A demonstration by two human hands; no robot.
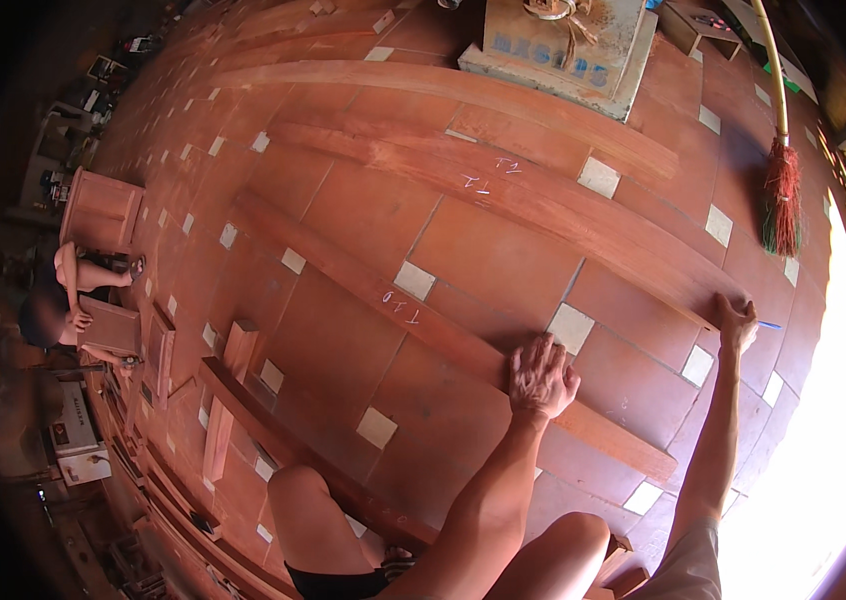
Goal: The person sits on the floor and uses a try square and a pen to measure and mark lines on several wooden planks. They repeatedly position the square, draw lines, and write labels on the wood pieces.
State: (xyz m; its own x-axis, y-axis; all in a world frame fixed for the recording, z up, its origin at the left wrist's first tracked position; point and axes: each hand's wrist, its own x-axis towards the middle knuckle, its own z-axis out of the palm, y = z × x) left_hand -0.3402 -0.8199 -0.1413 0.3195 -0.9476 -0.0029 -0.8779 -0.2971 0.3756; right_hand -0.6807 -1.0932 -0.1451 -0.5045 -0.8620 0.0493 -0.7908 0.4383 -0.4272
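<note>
Two long reddish-brown planks lie slantwise across the tiled floor in front of me, both with white chalk marks. My left hand point(541, 377) rests with its fingers stretched out on the nearer, narrower plank point(443, 330), which continues past it toward the lower right. Farther off, my right hand point(736, 322) closes around the right end of the wider plank point(583, 225). A thin blue stick, perhaps a pen point(769, 324), pokes out beside that hand; whether the fingers hold it is hard to see.
Another long board point(463, 92) lies beyond. A heavy stone-like base point(563, 60) stands at the far side, a red-bristled broom point(781, 195) to its right. Dark timber point(263, 420) lies by my knee. At the left another person point(78, 290) sits among wooden panels point(108, 325).
</note>
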